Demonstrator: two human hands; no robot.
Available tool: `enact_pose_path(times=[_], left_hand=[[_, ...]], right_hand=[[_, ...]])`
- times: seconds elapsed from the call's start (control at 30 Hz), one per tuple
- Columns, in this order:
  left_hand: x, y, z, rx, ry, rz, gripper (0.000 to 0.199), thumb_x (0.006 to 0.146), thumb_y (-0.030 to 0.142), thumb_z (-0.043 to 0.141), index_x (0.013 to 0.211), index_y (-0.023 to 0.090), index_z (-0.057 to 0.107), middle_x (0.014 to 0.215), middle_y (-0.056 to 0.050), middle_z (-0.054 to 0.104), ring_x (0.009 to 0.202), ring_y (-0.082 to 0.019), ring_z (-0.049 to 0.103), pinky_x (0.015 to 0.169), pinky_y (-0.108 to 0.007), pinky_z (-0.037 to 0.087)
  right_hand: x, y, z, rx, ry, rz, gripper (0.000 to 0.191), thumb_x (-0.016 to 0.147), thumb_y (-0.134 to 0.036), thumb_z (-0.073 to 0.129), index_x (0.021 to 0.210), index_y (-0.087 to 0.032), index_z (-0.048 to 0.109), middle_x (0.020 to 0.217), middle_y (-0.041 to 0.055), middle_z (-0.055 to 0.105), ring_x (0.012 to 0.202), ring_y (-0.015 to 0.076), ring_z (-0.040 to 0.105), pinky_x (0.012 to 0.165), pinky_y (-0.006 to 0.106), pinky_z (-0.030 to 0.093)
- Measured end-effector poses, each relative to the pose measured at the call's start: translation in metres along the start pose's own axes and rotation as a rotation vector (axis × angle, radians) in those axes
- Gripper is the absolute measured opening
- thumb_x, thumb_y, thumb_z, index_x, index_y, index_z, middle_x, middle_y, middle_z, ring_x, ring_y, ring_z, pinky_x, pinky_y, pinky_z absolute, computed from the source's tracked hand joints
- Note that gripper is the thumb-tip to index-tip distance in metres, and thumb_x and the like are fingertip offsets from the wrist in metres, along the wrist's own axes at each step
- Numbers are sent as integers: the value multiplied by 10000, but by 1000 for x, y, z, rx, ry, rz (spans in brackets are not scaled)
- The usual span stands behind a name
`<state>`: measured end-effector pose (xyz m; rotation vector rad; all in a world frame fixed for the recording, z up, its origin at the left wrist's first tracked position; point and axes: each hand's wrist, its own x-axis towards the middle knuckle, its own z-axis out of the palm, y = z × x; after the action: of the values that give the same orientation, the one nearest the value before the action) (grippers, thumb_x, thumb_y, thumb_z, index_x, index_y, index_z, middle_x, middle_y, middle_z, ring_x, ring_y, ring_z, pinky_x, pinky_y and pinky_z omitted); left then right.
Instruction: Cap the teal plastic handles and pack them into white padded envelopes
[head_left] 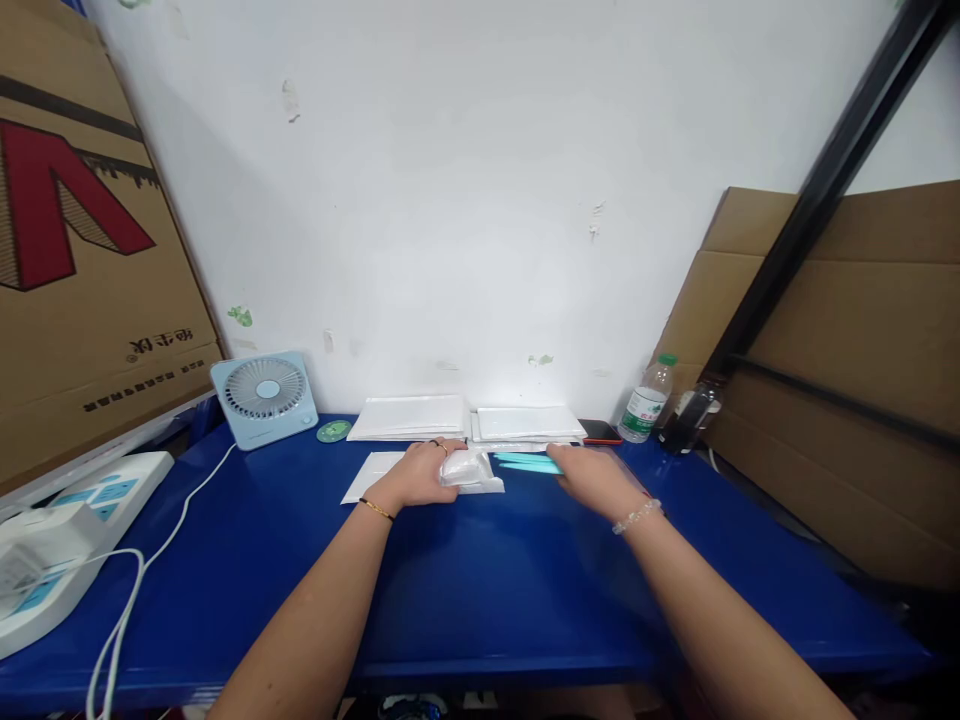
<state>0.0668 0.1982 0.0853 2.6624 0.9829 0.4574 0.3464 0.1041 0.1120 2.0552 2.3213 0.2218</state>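
My left hand (426, 474) is closed around the end of a white bubble mailer (369, 478) that lies on the blue table. Its mouth looks spread, with the shiny lining (466, 468) showing on the right side of the hand. In my right hand (594, 480) is a small bunch of thin turquoise strips (529, 463). Their free ends point left, close to the mailer's mouth but apart from it. What kind of strips they are, I cannot tell. Behind the hands, against the wall, lie two stacks of white mailers, a left stack (409, 415) and a right stack (529, 423).
A light blue fan (266, 395) and a green round disc (334, 431) are at the back left. A power strip (112, 500) with white cables sits at the left edge. Back right are a phone (600, 432), a water bottle (645, 405) and a dark bottle (690, 415). Cardboard flanks both sides.
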Motion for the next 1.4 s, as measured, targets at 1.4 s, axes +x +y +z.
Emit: enact_pose_path(times=[1.4], left_hand=[[-7,25,-14,-673,270,144,793,620,206,671,1343,220,346,1195,-73,463,1089,-234,474,948,-359,391]], right_hand=[[26,-69,-144,-413,-6,-253,208,842,-101,454,933,-164,629,864,120,686,799,260,653,614,310,425]])
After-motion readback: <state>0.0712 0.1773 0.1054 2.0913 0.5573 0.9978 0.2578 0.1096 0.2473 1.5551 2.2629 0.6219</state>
